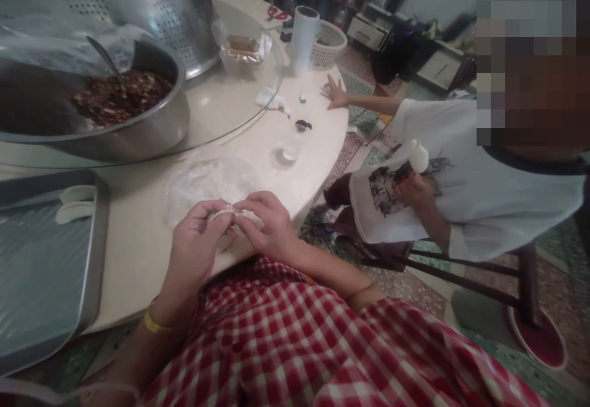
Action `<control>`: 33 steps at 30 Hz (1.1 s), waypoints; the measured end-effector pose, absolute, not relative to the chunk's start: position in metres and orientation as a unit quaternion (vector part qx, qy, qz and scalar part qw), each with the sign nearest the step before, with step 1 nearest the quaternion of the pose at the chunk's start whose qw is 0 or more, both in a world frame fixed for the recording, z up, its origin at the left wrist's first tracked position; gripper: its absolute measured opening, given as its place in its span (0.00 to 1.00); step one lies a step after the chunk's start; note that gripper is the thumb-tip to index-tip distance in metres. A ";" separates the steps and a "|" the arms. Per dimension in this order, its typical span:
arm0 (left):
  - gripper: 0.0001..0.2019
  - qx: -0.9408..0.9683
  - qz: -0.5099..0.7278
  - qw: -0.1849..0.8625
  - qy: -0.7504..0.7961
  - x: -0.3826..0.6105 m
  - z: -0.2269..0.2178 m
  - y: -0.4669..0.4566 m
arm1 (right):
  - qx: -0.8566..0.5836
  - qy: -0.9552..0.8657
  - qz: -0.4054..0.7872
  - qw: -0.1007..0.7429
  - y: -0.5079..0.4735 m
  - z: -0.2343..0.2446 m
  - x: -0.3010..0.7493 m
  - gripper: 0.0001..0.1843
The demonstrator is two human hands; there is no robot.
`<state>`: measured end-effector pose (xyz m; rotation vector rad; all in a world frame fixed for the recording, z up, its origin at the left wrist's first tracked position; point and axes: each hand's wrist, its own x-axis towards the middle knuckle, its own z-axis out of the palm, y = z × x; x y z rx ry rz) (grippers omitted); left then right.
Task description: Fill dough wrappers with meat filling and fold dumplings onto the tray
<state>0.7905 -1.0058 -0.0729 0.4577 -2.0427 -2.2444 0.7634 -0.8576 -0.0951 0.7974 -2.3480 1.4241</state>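
Close to the table's front edge, my left hand (199,227) and my right hand (271,224) meet over a dumpling (227,210). Fingers of both hands pinch its pale wrapper along the edge; most of it is hidden behind them. Just beyond my hands lies a crumpled clear plastic bag (203,179), with pale contents that I cannot make out clearly. Two folded dumplings (76,203) rest on the metal tray (102,210) at the left. Behind the tray, a large steel bowl (170,127) holds dark chopped filling (124,96) and a spoon (104,56).
A glass turntable (230,109) carries the bowl, a big perforated colander (184,1) and a wrapped container (242,47). A paper roll (304,38) and white basket (334,41) stand farther back. At right, another person (488,192) rests one hand on the table.
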 end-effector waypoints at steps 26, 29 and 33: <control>0.07 0.110 -0.733 0.036 -0.670 0.790 -0.073 -1.006 | 0.152 -0.651 0.743 -0.032 -0.869 -0.095 0.767 0.09; 0.07 0.104 -0.727 0.042 -0.678 0.792 -0.071 -1.006 | 0.151 -0.680 0.717 -0.008 -0.870 -0.097 0.768 0.08; 0.08 0.117 -0.712 0.057 -0.690 0.794 -0.069 -1.003 | 0.180 -0.725 0.661 0.066 -0.869 -0.099 0.767 0.07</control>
